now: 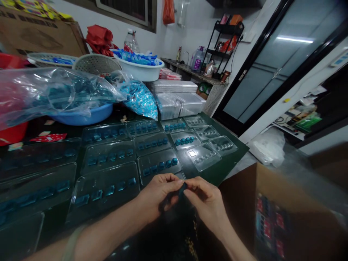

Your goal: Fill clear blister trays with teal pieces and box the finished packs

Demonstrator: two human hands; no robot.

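Note:
My left hand (163, 190) is closed, its thumb and fingers pinching a small dark blue-teal piece (182, 190) that is blurred and partly hidden. My right hand (208, 203) meets it from the other side, thumb and forefinger closed at the same piece. Just beyond my hands lies a clear plastic tray (174, 154) with a row of teal cube-like pieces (162, 165) in its hollows. Several more such trays stand in rows on the dark green table (231, 159), many with teal pieces; those at the far right show bare clear hollows.
An open cardboard box (239, 185) with coloured packs inside stands at my right. Behind the trays are stacked clear plastic trays (187, 103), a bag of light-blue pieces (140, 98), a white basin (144, 70) of blue items and a blue basin (87, 116) under clear plastic.

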